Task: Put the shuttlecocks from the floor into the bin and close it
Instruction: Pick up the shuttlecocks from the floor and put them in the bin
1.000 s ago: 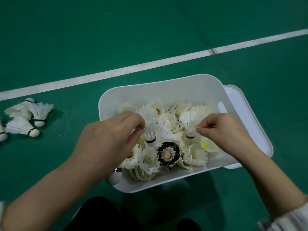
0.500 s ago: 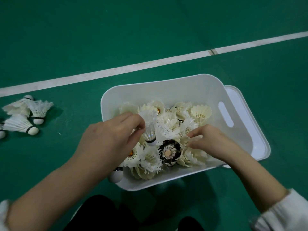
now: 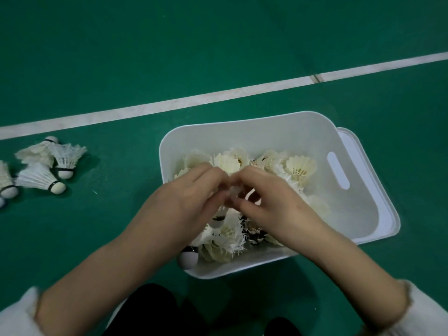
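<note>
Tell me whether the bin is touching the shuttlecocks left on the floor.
Apart. The head view shows bare green floor between the bin and the shuttlecocks on the floor.

2 hands [image 3: 189,202], 1 white bin [image 3: 278,127], 1 lid [image 3: 388,214], about 5 shuttlecocks on floor [image 3: 41,178]

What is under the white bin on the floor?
A flat white lid lies under the white bin; its rim sticks out on the bin's right side and near corner. The rest of the lid is covered by the bin, so nothing more can be seen beneath.
</note>
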Demonstrator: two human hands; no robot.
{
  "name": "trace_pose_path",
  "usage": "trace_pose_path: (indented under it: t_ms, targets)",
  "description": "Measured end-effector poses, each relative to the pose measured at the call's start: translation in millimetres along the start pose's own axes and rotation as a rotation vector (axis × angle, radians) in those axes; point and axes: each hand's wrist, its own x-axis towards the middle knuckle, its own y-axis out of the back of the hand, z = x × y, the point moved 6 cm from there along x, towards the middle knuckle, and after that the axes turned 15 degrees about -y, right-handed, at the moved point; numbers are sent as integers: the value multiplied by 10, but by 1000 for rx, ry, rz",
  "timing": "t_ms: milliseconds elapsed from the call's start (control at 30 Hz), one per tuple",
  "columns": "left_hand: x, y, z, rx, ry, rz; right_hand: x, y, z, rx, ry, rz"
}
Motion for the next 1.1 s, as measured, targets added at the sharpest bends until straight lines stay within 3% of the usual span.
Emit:
trace_pose_path:
  t_ms: [167,233,500,833,1100]
  targets:
    - [-30,12,-90,17,90,15,56,554,257,110,-209,323]
    - [-48,7,-137,17,98,6,139,761,410,33,-298,397]
    - [-137,-16,-186,-59,57,-95,740,232,833,-315,-454,117]
    - [-89,-36,-201,-37,-42,-225,678,321,722,-255,-388,181]
    - [-57,210,-271,113,-22,-21,665,86,825,-441,-445,121]
